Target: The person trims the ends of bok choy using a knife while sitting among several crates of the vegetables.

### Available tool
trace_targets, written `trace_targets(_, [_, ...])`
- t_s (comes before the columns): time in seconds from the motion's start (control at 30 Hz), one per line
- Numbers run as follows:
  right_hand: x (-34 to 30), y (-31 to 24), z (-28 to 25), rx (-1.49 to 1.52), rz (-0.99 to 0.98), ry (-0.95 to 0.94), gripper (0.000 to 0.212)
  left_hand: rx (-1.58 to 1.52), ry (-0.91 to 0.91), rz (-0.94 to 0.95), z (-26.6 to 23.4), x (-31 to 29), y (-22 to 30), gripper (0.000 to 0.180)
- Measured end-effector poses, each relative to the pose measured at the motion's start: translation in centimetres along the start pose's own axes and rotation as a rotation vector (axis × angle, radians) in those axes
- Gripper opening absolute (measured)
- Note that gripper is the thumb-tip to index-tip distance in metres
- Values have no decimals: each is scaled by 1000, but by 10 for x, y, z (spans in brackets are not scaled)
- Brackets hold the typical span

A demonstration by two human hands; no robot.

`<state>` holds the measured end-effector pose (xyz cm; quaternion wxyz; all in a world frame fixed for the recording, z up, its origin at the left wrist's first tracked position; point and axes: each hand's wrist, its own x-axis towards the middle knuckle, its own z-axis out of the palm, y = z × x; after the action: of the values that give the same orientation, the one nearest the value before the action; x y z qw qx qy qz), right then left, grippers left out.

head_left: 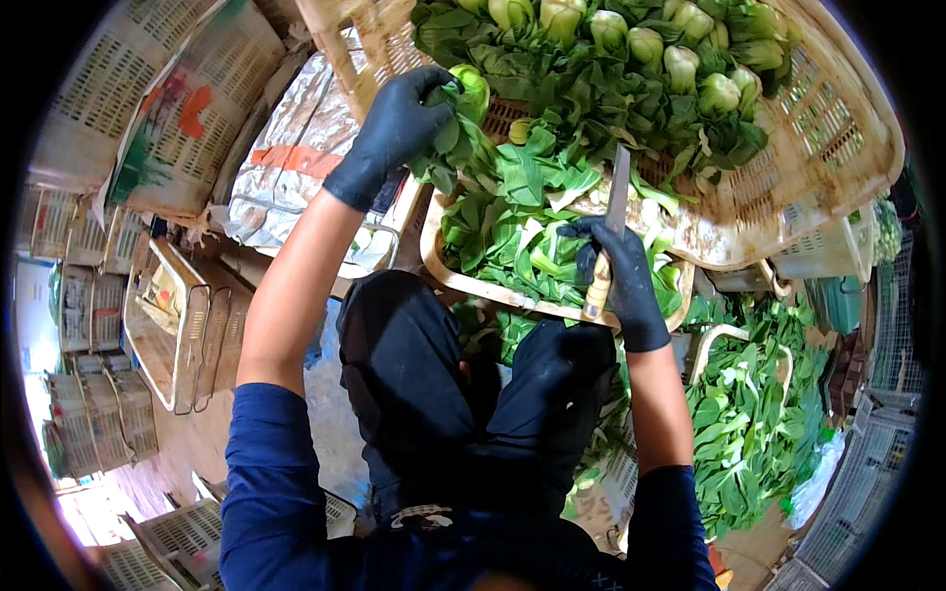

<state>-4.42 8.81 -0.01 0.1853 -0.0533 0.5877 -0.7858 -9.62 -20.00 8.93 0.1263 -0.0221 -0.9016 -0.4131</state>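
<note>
Both my hands wear black gloves. My left hand [397, 133] is closed round a head of bok choy [472, 94] at the left side of a large tilted crate [818, 163]. In my right hand [631, 281] is a knife [618, 197], its wooden handle in my fingers and its blade pointing up and away from me. Several bok choy heads [608, 32] are piled in the crate with their pale bases up. Below the knife, a smaller crate [493, 286] in front of my knees holds loose green leaves [527, 251].
More cut leaves [749, 424] lie heaped on the right around another crate rim [724, 340]. A silvery wrapped box [296, 148] stands at the left, near an upright plastic crate [177, 335]. Stacked crates [103, 414] line the far left. Wire racks [877, 443] stand at the right edge.
</note>
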Motion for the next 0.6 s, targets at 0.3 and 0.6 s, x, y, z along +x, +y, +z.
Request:
trace_targets(0.3, [51, 22, -2, 518, -66, 200, 31, 62, -245, 679, 69, -76, 44, 39])
trace_targets(0.6, [22, -80, -35, -155, -559, 339, 62, -31, -11, 604, 35, -80, 81, 74])
